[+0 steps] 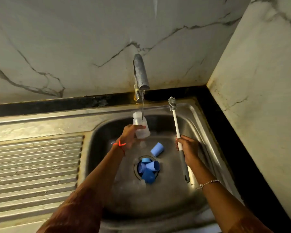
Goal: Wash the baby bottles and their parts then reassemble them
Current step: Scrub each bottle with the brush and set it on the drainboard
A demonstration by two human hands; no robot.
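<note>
The bottle [141, 125] is gripped by the left hand [129, 135] under the tap [141, 73], likely for rinsing. The brush [175, 118] is clasped ready by the right hand [188, 148]

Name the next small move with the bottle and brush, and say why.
Probably tip the brush head into the bottle: the left hand holds it under the running tap, while the right hand holds the brush upright, apart from it.

- Head-worn wide-angle view looks forward and steeply down into the stainless steel sink basin [158, 202], from close above it.
- White, dark-veined marble wall [74, 39] fills the upper frame.
</note>
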